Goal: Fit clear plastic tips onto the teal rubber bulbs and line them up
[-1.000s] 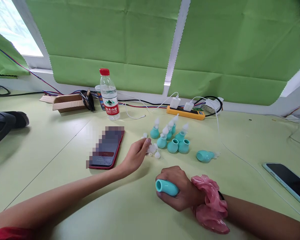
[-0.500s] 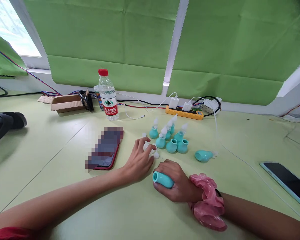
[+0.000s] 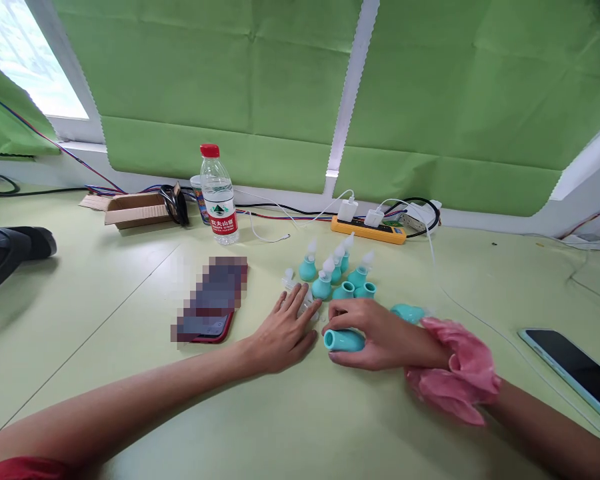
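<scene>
My right hand is wrapped round a turquoise rubber squeeze bulb, which lies sideways with its open mouth pointing left. My left hand is stretched out flat on the table, its fingertips touching a few small translucent plastic nozzles. Beyond both hands stand several turquoise bulbs with whitish translucent nozzles in their necks. Two bulbs with bare open mouths are beside them, partly hidden by my right hand. Another turquoise bulb lies on its side behind my right wrist, its nozzle end partly covered.
To the left lies a phone in a red case, its screen blurred. Behind it are a water bottle and an open cardboard box. An orange power strip with chargers sits at the back. Another phone rests at the right.
My right hand has moved right and slightly away from me, with the bulb still in it. My left hand's curled fingers have straightened and flattened over the nozzles.
</scene>
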{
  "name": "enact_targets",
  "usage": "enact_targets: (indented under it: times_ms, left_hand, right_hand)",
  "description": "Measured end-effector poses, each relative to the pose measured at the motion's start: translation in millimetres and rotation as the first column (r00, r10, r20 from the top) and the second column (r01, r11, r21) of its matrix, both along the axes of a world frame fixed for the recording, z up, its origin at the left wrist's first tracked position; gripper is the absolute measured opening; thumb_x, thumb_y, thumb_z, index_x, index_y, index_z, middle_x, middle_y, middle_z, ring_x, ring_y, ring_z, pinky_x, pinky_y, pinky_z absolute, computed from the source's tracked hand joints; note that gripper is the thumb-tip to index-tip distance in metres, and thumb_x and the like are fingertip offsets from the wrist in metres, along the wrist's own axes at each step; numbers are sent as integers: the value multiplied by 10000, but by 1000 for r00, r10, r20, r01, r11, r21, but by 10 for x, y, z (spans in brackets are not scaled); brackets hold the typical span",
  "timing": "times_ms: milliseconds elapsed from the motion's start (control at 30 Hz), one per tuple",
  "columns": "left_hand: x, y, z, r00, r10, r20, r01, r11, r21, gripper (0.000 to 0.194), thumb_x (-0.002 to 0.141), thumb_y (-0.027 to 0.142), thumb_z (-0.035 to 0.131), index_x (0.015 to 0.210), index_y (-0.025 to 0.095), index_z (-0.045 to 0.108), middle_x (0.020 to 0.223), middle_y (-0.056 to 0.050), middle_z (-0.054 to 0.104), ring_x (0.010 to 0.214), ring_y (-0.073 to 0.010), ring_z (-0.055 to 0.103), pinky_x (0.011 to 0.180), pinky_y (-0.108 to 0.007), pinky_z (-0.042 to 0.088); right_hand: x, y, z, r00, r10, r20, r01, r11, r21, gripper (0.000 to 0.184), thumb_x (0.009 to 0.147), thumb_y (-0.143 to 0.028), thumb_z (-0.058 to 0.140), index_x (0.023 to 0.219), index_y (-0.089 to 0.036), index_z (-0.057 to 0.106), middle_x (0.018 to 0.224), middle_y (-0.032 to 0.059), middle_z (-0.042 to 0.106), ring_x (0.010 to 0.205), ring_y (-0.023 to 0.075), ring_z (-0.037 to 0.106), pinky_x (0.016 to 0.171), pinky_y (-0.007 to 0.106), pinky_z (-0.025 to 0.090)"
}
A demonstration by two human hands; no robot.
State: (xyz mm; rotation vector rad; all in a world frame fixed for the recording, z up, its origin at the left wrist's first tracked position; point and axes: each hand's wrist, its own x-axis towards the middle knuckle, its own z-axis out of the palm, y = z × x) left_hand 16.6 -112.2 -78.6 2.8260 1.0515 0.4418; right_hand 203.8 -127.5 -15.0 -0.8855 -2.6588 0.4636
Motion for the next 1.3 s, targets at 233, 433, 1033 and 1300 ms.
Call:
enact_targets:
  times_ms: [233, 433, 1033, 1300]
  left_hand:
    - [4, -20, 88, 1000, 2, 14, -3, 998, 66, 398, 799, 243, 362, 1185, 152, 399, 1280, -167, 299, 1192, -318, 237, 940, -542, 222]
    - [-6, -15, 86, 999, -34, 18, 33, 997, 75, 406, 808, 256, 362, 1207, 185, 376, 1309, -143, 259, 1164, -313, 257, 905, -526, 278]
    - [2, -31, 92, 1000, -14, 25, 12, 998, 69, 386, 791, 233, 378, 1172, 180, 398, 1284, -131, 295, 1123, -293, 290, 910, -530, 260]
    - [-4, -27, 94, 1000, 1, 15, -2, 997, 81, 395, 787, 240, 384, 1177, 177, 396, 1276, -134, 310, 1116, -296, 299, 909, -541, 249]
  right_hand:
    - [375, 151, 424, 973, 213, 88, -178, 937, -301, 218, 644, -313, 633, 809, -171, 646, 771, 14, 563, 637, 112, 512, 604, 236, 408]
    - [698, 324, 536, 952, -129, 277, 165, 980, -111, 207, 672, -336, 577, 762, -162, 646, 772, 34, 586, 665, 148, 527, 631, 265, 389]
    - [1037, 755, 165, 876, -332, 348, 384, 919, -90, 357, 670, -359, 522, 977, -187, 584, 958, 52, 615, 833, 220, 568, 719, 315, 428]
    - [1052, 482, 457, 817, -420, 395, 420, 903, 92, 339, 665, -445, 512, 895, -202, 574, 932, 62, 588, 836, 238, 542, 701, 332, 416]
